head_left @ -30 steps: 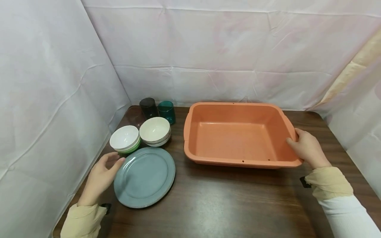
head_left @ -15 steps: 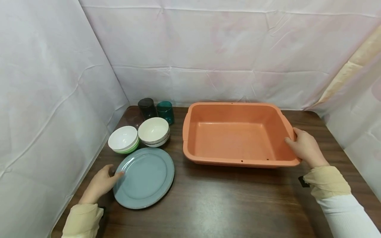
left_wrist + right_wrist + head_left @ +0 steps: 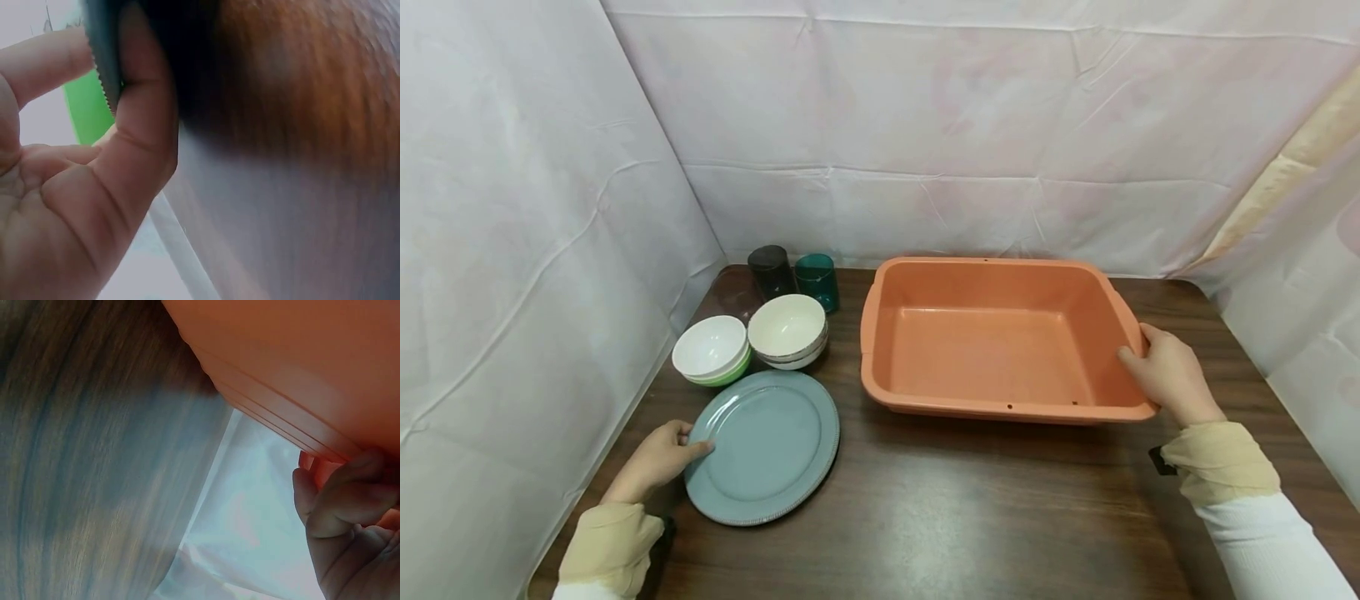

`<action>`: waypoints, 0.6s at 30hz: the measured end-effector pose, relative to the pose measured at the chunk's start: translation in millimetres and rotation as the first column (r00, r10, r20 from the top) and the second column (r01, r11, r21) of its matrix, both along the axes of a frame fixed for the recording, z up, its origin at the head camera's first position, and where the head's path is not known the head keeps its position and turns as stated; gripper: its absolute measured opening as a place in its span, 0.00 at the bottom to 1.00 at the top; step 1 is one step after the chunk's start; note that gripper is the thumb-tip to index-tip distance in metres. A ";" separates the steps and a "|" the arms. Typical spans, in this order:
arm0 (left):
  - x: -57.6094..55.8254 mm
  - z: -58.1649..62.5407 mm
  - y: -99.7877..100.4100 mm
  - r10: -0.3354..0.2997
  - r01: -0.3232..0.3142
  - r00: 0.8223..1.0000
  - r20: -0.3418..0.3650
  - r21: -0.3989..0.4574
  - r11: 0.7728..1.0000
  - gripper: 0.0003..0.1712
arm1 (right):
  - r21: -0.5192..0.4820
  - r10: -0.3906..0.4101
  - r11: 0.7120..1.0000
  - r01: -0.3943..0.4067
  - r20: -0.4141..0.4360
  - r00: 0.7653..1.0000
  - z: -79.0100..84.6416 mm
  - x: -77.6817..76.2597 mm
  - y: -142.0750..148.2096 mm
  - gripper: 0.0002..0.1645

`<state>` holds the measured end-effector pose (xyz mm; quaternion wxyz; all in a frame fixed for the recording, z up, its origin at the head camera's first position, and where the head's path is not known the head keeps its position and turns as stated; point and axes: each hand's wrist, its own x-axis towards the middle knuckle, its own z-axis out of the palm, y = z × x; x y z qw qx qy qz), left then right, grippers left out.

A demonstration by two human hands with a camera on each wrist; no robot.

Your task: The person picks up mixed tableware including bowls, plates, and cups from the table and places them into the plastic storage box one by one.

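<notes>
My left hand (image 3: 658, 460) pinches the left rim of a round blue-grey plate (image 3: 767, 450), thumb on top and fingers beneath. The left wrist view shows the beaded plate edge (image 3: 103, 59) between the thumb and the fingers (image 3: 144, 112). At the right, my right hand (image 3: 1172, 377) grips the right end rim of a large orange basin (image 3: 988, 354), which has nothing in it. From the right wrist, the curled fingers (image 3: 340, 509) show at the basin's rim, with its outer wall (image 3: 300, 369) above them.
Behind the plate stand a white-and-green bowl stack (image 3: 711, 348) and a cream bowl stack (image 3: 787, 329). A dark cup (image 3: 771, 271) and a teal cup (image 3: 817, 282) stand at the back left. White cloth (image 3: 925, 125) hangs behind and along both sides of the wooden table (image 3: 940, 517).
My left hand has moved down from beside the white bowls to the plate's left edge and taken hold of its rim. My right hand stays on the basin.
</notes>
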<state>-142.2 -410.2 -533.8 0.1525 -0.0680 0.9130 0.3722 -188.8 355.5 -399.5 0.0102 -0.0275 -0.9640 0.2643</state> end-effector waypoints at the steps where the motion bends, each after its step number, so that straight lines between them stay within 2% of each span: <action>1: 0.7 1.1 -0.3 -0.004 0.004 1.000 0.000 0.005 1.000 0.41 | -0.002 -0.001 1.000 0.001 -0.001 1.000 0.0 0.2 -0.5 0.39; 4: 3.9 9.6 5.3 0.010 -0.010 1.000 0.027 0.006 1.000 0.38 | -0.012 -0.005 1.000 0.005 -0.004 1.000 0.1 1.5 -1.6 0.39; 6: 8.5 21.2 14.7 0.015 -0.016 0.999 0.044 0.015 1.000 0.36 | -0.013 -0.009 1.000 0.009 -0.005 1.000 -0.1 2.8 -2.1 0.38; 11: 26.5 67.5 49.9 0.047 -0.050 0.997 0.060 0.057 0.997 0.31 | -0.001 -0.017 1.000 0.017 -0.014 1.000 -1.2 4.8 -2.9 0.38; 13: 32.8 81.0 60.0 0.059 -0.062 0.997 0.046 0.078 0.995 0.29 | 0.005 -0.018 1.000 0.018 -0.020 1.000 -1.7 5.1 -3.3 0.38; 15: 37.8 89.1 65.6 0.072 -0.074 0.997 0.025 0.112 0.991 0.29 | 0.006 -0.018 1.000 0.018 -0.022 1.000 -1.9 5.4 -3.7 0.39; 16: 39.5 87.8 65.0 0.071 -0.069 0.997 -0.009 0.139 0.988 0.27 | 0.007 -0.018 1.000 0.019 -0.025 1.000 -2.0 5.6 -4.1 0.39; 18: 42.2 90.7 65.9 0.065 -0.058 0.997 -0.035 0.182 0.982 0.28 | 0.009 -0.020 1.000 0.021 -0.027 0.999 -1.9 5.9 -4.7 0.39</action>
